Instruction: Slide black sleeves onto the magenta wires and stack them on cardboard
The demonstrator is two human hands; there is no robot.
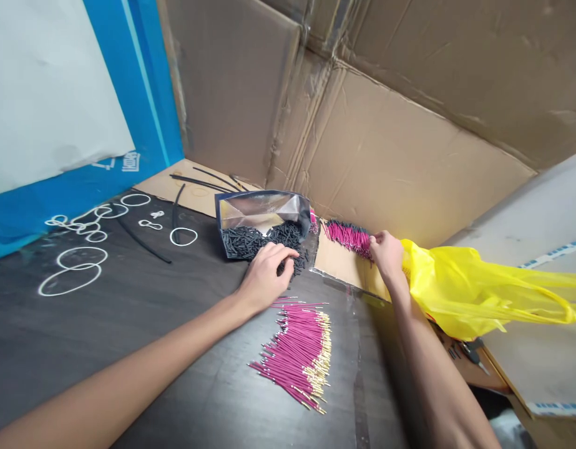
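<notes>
- Head view: our left hand (pixel 269 271) is over the near edge of the black pieces (pixel 243 242), fingers bent and thumb curled in toward the forefinger; we cannot tell whether a piece is between them
- Our right hand (pixel 387 252) is at the right end of the capped wires (pixel 347 237), thumb and forefinger drawn close together; we cannot tell whether they have hold of a wire
- Those capped wires lie side by side in a row on a cardboard strip (pixel 337 265), pink-red, with black far ends toward the wall (pixel 409 149)
- We see the black pieces heaped in the mouth of an open bag (pixel 264 204) lying on its side, some spilling onto the dark table (pixel 185 355)
- Nearer us, the loose wires (pixel 292 343) lie fanned on the table, gold ends to the right
- Just beside our right wrist is a yellow bag (pixel 456 287)
- To our left lie white bands (pixel 183 237), with black tubes (pixel 201 182) near the open bag
</notes>
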